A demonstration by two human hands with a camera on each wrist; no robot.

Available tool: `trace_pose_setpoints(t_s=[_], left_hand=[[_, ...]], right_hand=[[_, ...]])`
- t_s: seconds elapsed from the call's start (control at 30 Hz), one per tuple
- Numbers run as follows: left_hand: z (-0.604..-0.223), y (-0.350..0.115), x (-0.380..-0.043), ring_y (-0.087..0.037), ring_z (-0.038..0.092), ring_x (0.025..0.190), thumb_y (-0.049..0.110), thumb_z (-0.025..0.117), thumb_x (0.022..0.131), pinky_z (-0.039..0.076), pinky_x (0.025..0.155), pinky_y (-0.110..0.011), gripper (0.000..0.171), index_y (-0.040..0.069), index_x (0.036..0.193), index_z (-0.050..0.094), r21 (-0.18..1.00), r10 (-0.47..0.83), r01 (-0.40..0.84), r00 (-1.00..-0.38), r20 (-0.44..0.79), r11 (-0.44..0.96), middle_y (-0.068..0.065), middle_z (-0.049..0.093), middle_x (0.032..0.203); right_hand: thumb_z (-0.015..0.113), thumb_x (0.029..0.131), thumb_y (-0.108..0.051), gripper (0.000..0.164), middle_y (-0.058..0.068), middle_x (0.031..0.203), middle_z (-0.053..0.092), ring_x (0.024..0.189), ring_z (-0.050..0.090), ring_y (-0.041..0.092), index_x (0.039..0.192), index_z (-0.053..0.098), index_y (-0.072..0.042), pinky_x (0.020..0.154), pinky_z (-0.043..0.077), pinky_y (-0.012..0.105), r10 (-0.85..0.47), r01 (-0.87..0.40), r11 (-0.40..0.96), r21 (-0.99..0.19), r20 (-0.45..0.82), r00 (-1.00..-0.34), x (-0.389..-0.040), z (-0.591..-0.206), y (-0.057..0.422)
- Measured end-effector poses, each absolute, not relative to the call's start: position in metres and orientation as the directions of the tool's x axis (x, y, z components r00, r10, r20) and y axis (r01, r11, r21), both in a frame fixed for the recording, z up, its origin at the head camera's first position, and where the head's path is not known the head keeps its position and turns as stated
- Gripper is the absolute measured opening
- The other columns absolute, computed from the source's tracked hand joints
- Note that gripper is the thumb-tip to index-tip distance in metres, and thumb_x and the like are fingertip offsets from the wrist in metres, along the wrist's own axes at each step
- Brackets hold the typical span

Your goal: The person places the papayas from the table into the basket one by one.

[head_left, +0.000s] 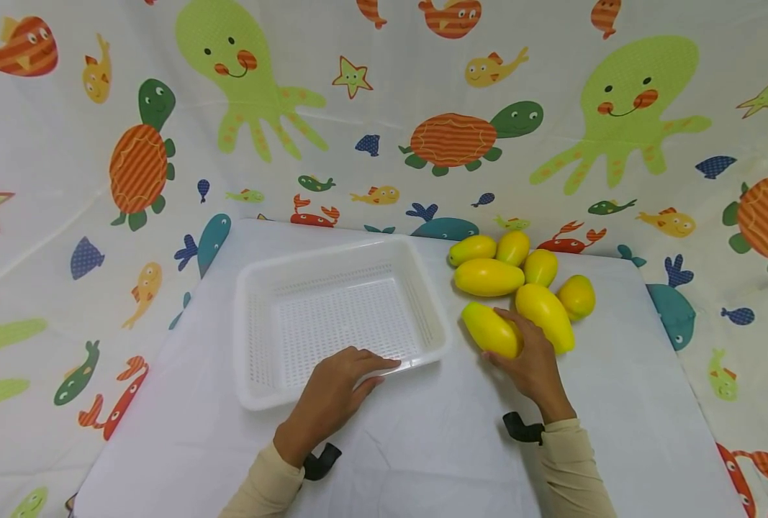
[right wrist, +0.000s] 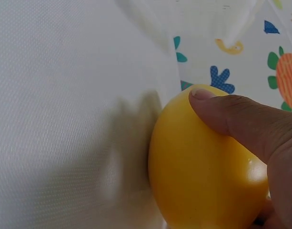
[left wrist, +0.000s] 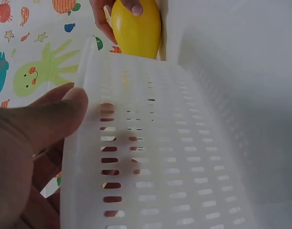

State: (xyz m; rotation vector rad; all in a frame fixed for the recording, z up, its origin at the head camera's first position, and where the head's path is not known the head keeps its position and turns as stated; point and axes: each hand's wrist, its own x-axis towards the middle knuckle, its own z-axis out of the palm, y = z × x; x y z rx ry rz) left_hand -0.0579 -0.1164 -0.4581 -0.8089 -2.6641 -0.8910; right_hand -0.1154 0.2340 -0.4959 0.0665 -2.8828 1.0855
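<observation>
A white plastic basket (head_left: 341, 392) with slotted walls lies on the table, nothing inside it. My left hand (head_left: 338, 392) holds its near rim, the thumb outside and the fingers over the edge; in the left wrist view the fingers show through the slots of the basket wall (left wrist: 165, 157). To the right of the basket, my right hand (head_left: 531, 360) grips a smooth yellow mango (head_left: 490, 329) with a greenish tip. The right wrist view shows the thumb (right wrist: 231, 112) across this mango (right wrist: 198, 167), which is at or close to the cloth; most other fingers are hidden.
Several more yellow mangoes (head_left: 489, 278) lie grouped behind and right of the right hand, one of them (head_left: 545, 316) close beside it. A white cloth (head_left: 435, 460) covers the table. A curtain (head_left: 384, 108) printed with sea animals hangs behind and at the sides.
</observation>
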Motion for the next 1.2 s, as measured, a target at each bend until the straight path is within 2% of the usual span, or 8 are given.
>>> trace_pose_setpoints(t_s=[0.33,0.67,0.93,1.2], left_hand=[[-0.458,-0.118,-0.046,-0.004,0.065,0.102,0.017,0.077,0.086,0.057,0.082,-0.027,0.041,0.036,0.122,0.07,0.513,0.455,0.575,-0.818,0.352,0.637,0.019,0.07,0.113],[-0.457,-0.12,-0.038,-0.003,0.064,0.1,0.019,0.078,0.085,0.056,0.08,-0.025,0.04,0.036,0.121,0.07,0.537,0.484,0.59,-0.806,0.341,0.603,0.02,0.069,0.113],[-0.454,-0.119,-0.037,-0.002,0.064,0.102,0.018,0.078,0.085,0.056,0.082,-0.025,0.042,0.038,0.122,0.07,0.548,0.498,0.578,-0.812,0.305,0.605,0.022,0.069,0.113],[-0.454,-0.12,-0.036,-0.003,0.064,0.105,0.022,0.077,0.087,0.056,0.084,-0.027,0.041,0.039,0.123,0.069,0.549,0.501,0.572,-0.815,0.293,0.609,0.022,0.069,0.114]], right_hand=[[0.087,0.077,-0.025,0.082,0.009,0.151,0.047,0.135,0.04,0.037,0.148,0.045,-0.028,0.112,0.029,0.065,-0.007,-0.024,0.743,-0.669,0.029,-1.0,-0.117,-0.496,0.233],[0.086,0.078,-0.026,0.081,0.009,0.151,0.047,0.134,0.041,0.037,0.148,0.046,-0.028,0.111,0.03,0.065,-0.01,-0.036,0.732,-0.681,0.042,-0.999,-0.116,-0.496,0.232],[0.085,0.079,-0.026,0.08,0.006,0.15,0.049,0.134,0.042,0.034,0.148,0.045,-0.032,0.11,0.032,0.063,-0.001,-0.041,0.714,-0.699,0.058,-0.998,-0.117,-0.497,0.232],[0.085,0.079,-0.03,0.082,0.007,0.149,0.048,0.126,0.045,0.034,0.149,0.042,-0.035,0.105,0.037,0.063,0.001,-0.057,0.704,-0.707,0.081,-0.997,-0.12,-0.482,0.23]])
